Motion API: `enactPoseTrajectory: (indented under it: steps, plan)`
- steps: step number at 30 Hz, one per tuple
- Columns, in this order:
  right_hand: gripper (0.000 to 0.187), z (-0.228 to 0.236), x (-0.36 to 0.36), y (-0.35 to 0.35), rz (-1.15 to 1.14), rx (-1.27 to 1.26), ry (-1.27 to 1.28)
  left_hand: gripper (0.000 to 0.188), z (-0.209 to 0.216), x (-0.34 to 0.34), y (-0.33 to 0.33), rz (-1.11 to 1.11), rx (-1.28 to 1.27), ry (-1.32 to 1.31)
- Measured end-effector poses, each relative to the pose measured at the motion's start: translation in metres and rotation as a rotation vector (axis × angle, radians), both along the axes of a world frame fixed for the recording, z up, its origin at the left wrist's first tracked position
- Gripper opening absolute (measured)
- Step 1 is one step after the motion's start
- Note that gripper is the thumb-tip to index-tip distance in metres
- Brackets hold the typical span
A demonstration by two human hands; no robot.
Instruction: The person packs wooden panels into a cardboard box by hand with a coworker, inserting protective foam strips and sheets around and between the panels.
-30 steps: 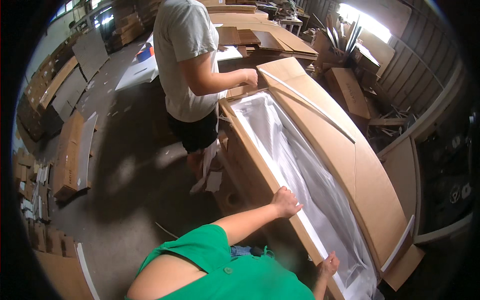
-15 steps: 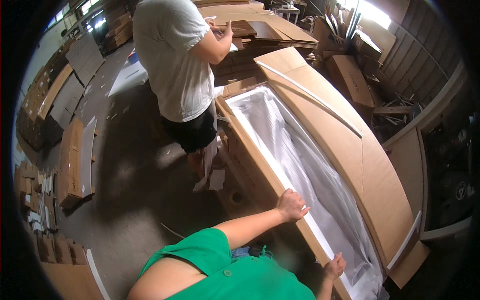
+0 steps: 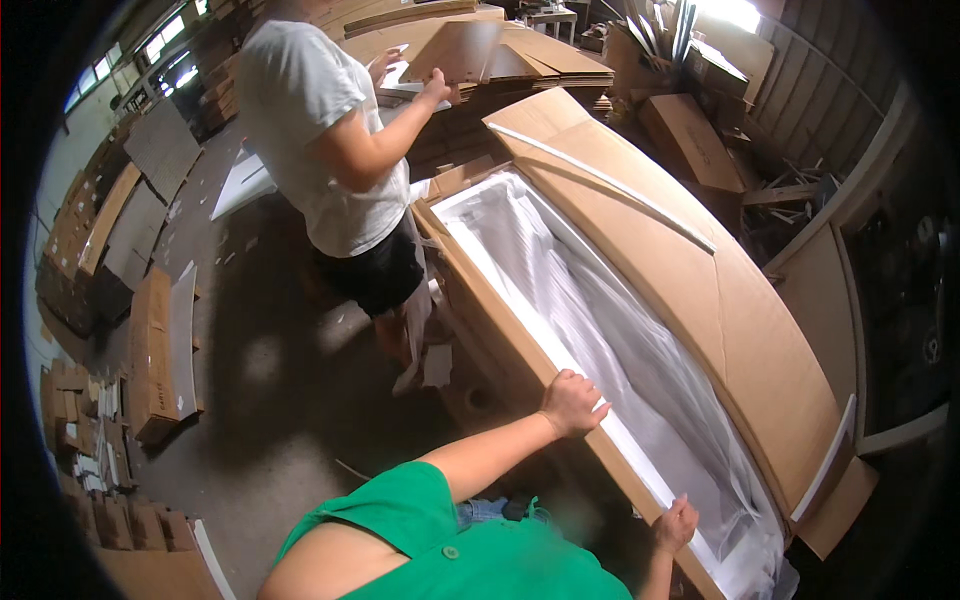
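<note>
A long open cardboard carton [image 3: 511, 314] runs from the far middle to the near right. Thin, crinkled translucent plastic sheeting [image 3: 622, 350] lines it. Along its near-left wall runs a white strip [image 3: 636, 462], which both of my hands grip. My left hand [image 3: 573, 403] is closed over the strip about midway along the carton. Farther down toward the near end, my right hand [image 3: 677, 524] is also closed on it, fingers curled inward. The palm sides of both hands are hidden.
A co-worker in a white shirt [image 3: 318, 140] stands at the far left end, holding a dark flat board [image 3: 455, 52]. On the right, the carton's wide flap [image 3: 690, 285] carries a thin white bar [image 3: 610, 187]. Stacked cardboard [image 3: 560, 65] lies behind; another long carton [image 3: 152, 355] rests on the left floor.
The co-worker's dark board is raised and tilted compared with before, and their arms have shifted. My hands keep their grip on the white strip; the whole view has shifted slightly.
</note>
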State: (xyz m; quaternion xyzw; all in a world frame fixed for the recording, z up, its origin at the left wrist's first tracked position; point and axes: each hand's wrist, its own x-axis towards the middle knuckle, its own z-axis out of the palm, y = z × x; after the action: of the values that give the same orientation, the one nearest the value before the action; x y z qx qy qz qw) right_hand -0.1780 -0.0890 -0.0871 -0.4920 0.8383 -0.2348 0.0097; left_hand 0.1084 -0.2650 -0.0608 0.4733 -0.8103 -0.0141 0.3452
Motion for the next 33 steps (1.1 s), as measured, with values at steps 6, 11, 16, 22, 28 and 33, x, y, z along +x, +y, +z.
enactPoseTrajectory:
  steps: [6,11,16,22,28,33]
  plan:
    - [0.034,-0.001,0.002,0.002,0.049,-0.032,-0.011,0.028,-0.001,-0.003,0.002,0.024,0.029,-0.037]
    - [0.037,0.009,0.006,0.005,0.031,0.098,-0.048,0.035,-0.002,-0.002,0.003,0.050,0.058,-0.024]
    - [0.038,0.006,-0.043,-0.010,0.020,0.083,-0.847,0.075,0.027,0.013,-0.029,-0.126,0.777,1.565]
    - [0.038,0.014,-0.100,-0.093,0.121,-0.164,-1.365,0.069,0.080,0.002,-0.055,0.023,0.895,1.936]
    - [0.080,0.078,-0.041,-0.143,0.129,0.014,-1.786,0.028,0.083,0.011,-0.040,-0.075,0.930,1.683]
    - [0.032,0.141,0.020,-0.096,0.581,-0.240,-1.727,0.034,0.119,0.026,-0.002,-0.089,0.983,1.669]
